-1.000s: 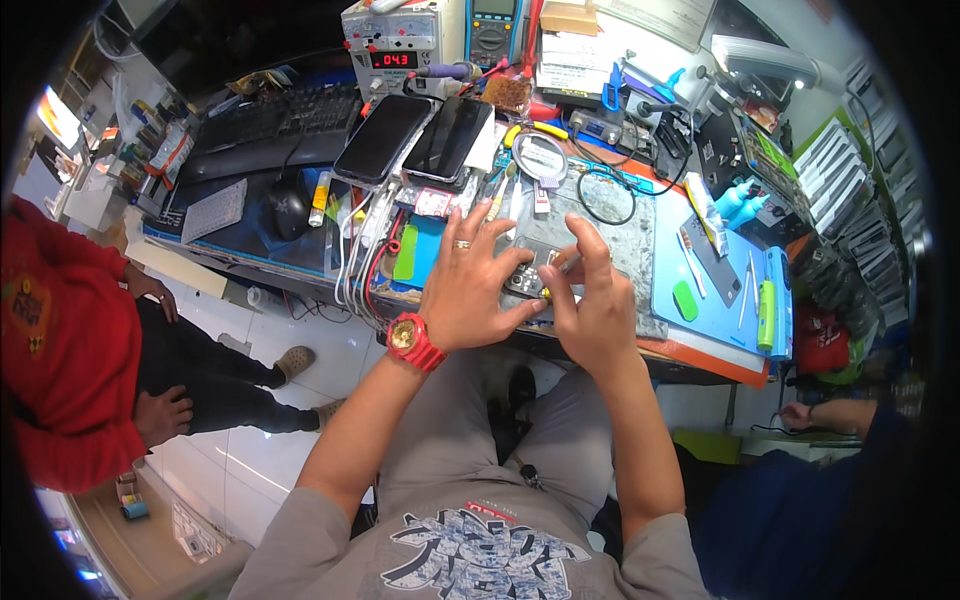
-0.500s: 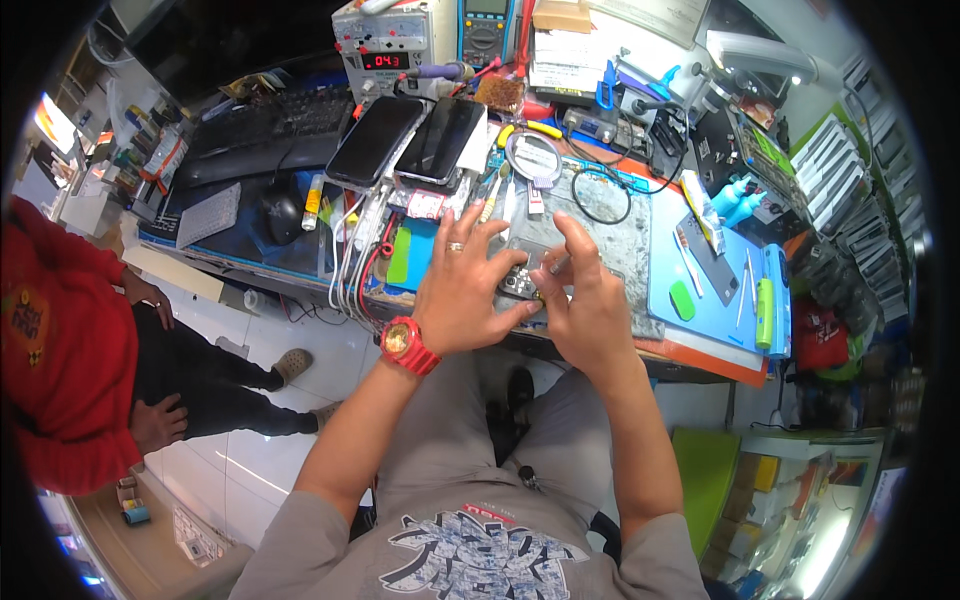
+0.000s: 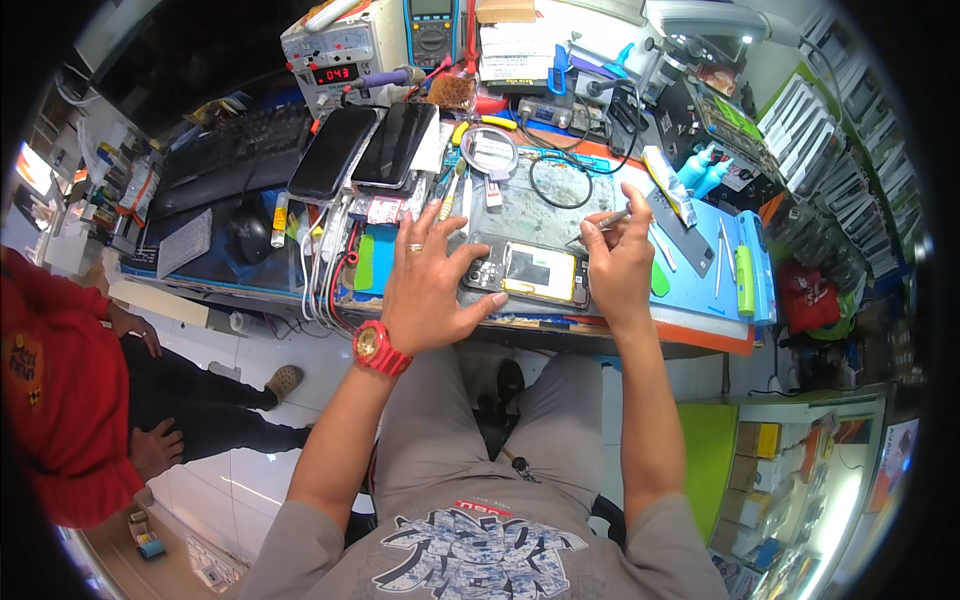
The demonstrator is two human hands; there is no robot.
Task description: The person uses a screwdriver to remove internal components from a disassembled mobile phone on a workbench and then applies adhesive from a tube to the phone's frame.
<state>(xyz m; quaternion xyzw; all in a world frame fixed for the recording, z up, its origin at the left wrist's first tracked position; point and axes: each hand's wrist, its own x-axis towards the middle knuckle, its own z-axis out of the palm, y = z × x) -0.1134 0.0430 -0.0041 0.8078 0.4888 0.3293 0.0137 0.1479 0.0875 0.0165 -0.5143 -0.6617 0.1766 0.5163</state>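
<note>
Left hand (image 3: 432, 285) lay flat and open on the opened phone (image 3: 528, 272) near the surface's (image 3: 700, 330) front edge, likely pinning it steady, while right hand (image 3: 617, 262) pinched tweezers (image 3: 600, 222) just above the phone's right end for fine work inside.

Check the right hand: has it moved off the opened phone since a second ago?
Yes. The right hand has shifted right to the edge of the opened phone, gripping tweezers. The left hand stays pressed on the phone's left end.
</note>
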